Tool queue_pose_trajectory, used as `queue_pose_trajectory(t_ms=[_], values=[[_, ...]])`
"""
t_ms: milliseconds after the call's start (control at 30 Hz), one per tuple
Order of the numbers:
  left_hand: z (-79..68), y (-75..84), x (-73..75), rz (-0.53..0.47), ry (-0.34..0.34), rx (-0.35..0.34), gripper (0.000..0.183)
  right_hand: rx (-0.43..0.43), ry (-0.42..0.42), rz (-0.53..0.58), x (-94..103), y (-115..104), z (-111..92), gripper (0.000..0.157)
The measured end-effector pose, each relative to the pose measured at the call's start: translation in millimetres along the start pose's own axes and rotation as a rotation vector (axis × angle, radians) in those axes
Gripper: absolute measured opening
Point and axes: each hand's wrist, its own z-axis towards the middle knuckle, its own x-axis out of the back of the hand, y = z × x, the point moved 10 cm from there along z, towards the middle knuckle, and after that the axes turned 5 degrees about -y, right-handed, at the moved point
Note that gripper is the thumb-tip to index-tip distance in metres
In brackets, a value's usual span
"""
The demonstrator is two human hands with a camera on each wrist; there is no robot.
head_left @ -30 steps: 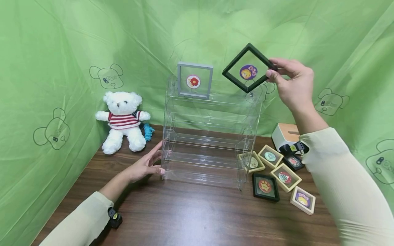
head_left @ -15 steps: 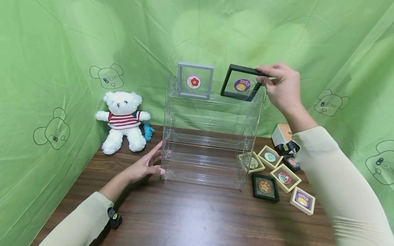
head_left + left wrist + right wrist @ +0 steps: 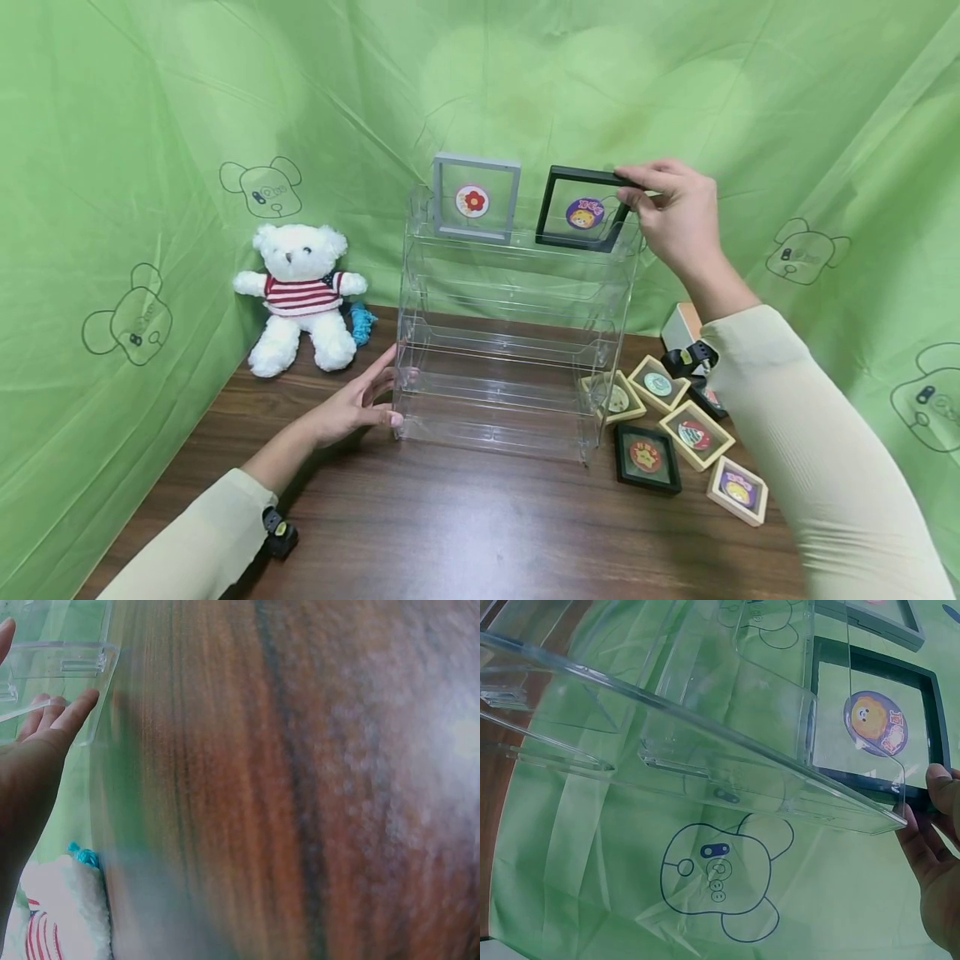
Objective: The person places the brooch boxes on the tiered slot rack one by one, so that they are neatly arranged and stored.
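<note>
In the head view, my right hand (image 3: 678, 217) pinches the upper right corner of a black square display frame (image 3: 547, 208). The frame, with a purple round badge inside, stands on the top tier of a clear acrylic rack (image 3: 491, 342). The right wrist view shows my thumb over the black frame's (image 3: 934, 697) corner, fingers behind. To the left on that tier stands a grey display frame (image 3: 514, 200) with a red flower badge. My left hand (image 3: 348, 408) rests against the rack's lower left side, fingers fairly straight, thumb by the front edge.
Light wooden frames (image 3: 697, 434) and a black frame (image 3: 647, 458) lie right of the rack on the wooden table (image 3: 450, 525). A white box (image 3: 681, 325) stands behind them, partly hidden by my arm. A teddy bear (image 3: 300, 292) and blue cord (image 3: 362, 323) are at left.
My right hand has moved down and left, turning the black frame from a diamond tilt to nearly upright and lowering it onto the top tier. The left hand has stayed put.
</note>
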Motion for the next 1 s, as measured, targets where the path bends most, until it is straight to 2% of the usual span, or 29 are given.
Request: queue_pose_trajectory(t_ms=[233,567,733,867,1000], values=[[0.1,-0.3,0.3,-0.003,0.004,0.004,0.12,-0.01,-0.01,-0.002,-0.3,0,-2,0.028],[-1.6,0.0,-1.3,-0.017,-0.004,0.008,0.12,-0.08,-0.054,0.053,3.2,11,-6,0.043],[-2.3,0.0,-2.0,-0.021,-0.005,0.01,0.119,-0.108,-0.064,0.025,10.7,16,-9,0.047],[-2.3,0.7,-1.8,-0.017,-0.001,0.004,0.119,-0.142,-0.085,0.022,16.6,26,-17,0.047],[-2.8,0.6,-1.8,-0.012,-0.004,0.002,0.119,-0.139,-0.1,-0.014,21.1,38,-29,0.044]])
